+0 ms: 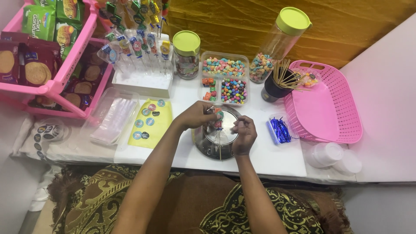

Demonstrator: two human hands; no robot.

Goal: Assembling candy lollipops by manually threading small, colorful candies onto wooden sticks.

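My left hand [197, 115] and my right hand [244, 134] meet over a round steel plate [208, 147] on the white table. Between the fingers of both hands is a wooden skewer with colourful candies [218, 119] threaded on it; its bare stick points toward me across the plate. The left hand pinches the candy end, and the right hand's fingers are closed beside the candies on the skewer's right. Just beyond the plate stands a clear divided box of mixed candies [224, 77].
A black cup of wooden skewers [277, 84], two green-lidded candy jars [186, 54] [277, 41], a pink basket [325, 104], blue twist ties [280, 130], a yellow sticker sheet [149, 123], clear bags [113, 115], a stand of wrapped candy skewers [138, 56], a pink biscuit rack [47, 52].
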